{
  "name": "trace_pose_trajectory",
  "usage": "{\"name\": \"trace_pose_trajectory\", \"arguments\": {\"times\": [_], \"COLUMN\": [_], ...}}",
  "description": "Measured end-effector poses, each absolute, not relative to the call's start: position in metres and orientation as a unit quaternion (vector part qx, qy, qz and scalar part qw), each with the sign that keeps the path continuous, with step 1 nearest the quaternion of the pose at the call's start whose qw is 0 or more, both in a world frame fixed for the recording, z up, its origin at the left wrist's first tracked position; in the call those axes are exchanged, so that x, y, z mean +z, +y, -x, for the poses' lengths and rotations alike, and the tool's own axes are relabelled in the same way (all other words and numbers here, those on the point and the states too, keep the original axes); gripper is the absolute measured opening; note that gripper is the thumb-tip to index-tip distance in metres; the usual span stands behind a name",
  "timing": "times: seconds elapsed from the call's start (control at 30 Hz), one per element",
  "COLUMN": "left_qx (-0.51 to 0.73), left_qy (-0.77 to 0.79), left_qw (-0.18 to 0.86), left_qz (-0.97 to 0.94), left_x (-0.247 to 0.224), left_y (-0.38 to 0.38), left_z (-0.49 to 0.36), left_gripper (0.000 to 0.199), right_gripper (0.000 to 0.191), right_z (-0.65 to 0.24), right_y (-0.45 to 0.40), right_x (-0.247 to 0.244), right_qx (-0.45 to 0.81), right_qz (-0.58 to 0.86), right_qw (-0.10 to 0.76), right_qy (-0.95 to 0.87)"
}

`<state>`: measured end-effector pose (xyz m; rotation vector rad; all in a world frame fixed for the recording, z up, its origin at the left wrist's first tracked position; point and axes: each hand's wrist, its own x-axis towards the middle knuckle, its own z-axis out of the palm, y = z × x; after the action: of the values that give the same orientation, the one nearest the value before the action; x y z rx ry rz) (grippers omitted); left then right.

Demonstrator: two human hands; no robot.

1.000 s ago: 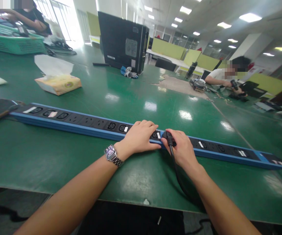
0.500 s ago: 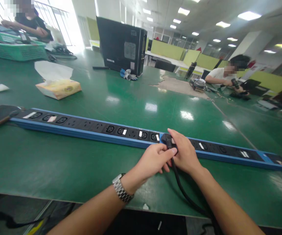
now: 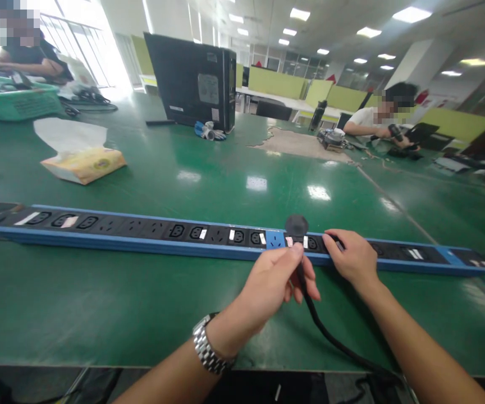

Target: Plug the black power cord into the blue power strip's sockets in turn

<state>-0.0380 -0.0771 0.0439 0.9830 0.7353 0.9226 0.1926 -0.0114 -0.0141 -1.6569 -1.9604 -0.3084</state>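
A long blue power strip (image 3: 124,238) with black sockets and white stickers lies across the green table. My left hand (image 3: 270,278), with a metal watch on its wrist, pinches a black power plug (image 3: 296,225) near its cord end. The plug's round head is raised over the strip, just right of a bare blue socket (image 3: 275,241). From under my left hand, the black cord (image 3: 330,338) runs down to the right over the table edge. My right hand (image 3: 356,259) grips the strip farther right, thumb on the near side; some of its fingers are hidden.
Beyond the strip are a tissue pack (image 3: 85,165), a black computer case (image 3: 192,84) and blue-grey gloves (image 3: 209,131). A green basket (image 3: 19,105) sits at far left. One person is at the far left; another (image 3: 366,120) handles a dark tool at the right.
The plug has come out of the blue socket and is now lifted in my left hand. My right hand has moved off the plug, rightward onto the strip. The view has shifted slightly.
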Motion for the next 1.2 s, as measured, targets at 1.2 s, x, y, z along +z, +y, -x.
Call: {"name": "trace_pose_trajectory", "arguments": {"times": [1.2], "left_qx": [0.359], "left_qy": [0.65], "left_qw": [0.188], "left_qz": [-0.642], "left_x": [0.061], "left_y": [-0.104], "left_z": [0.156], "left_gripper": [0.035], "right_gripper": [0.031], "right_z": [-0.188], "right_y": [-0.012], "right_x": [-0.016], "right_qx": [-0.136], "right_qz": [0.624], "right_qw": [0.28], "right_qy": [-0.717]}}
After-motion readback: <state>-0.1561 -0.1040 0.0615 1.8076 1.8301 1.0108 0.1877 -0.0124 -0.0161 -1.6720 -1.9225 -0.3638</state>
